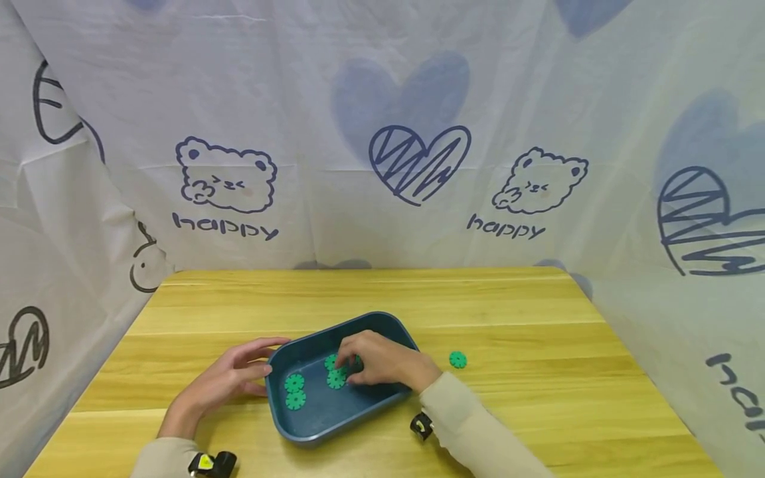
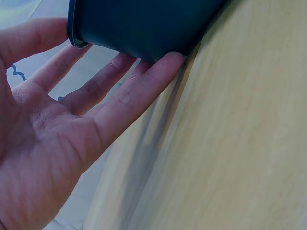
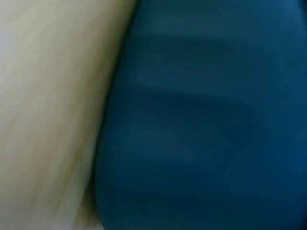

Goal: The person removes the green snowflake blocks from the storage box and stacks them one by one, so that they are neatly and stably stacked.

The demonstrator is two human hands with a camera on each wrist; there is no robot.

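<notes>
A dark blue tray (image 1: pixel 323 435) with rounded corners stands on the wooden table, turned at an angle. My left hand (image 1: pixel 230 378) touches its left end from outside, the thumb at the rim. In the left wrist view, the fingers (image 2: pixel 139 96) reach fairly straight to the tray's outer wall (image 2: pixel 144 28). Inside the tray, my right hand (image 1: pixel 379 360) is bent over notched green discs (image 1: pixel 336 379); whether it pinches one cannot be told. Two more green discs (image 1: pixel 295 399) lie in the tray's left part. The right wrist view shows the blurred tray (image 3: pixel 192 143), without the fingers.
One loose notched green disc (image 1: pixel 458 360) lies on the table (image 1: pixel 538 398), right of the tray. A white curtain (image 1: pixel 335 219) printed with hearts and bears hangs behind the table and along both sides. Each sleeve has a small black device at the wrist.
</notes>
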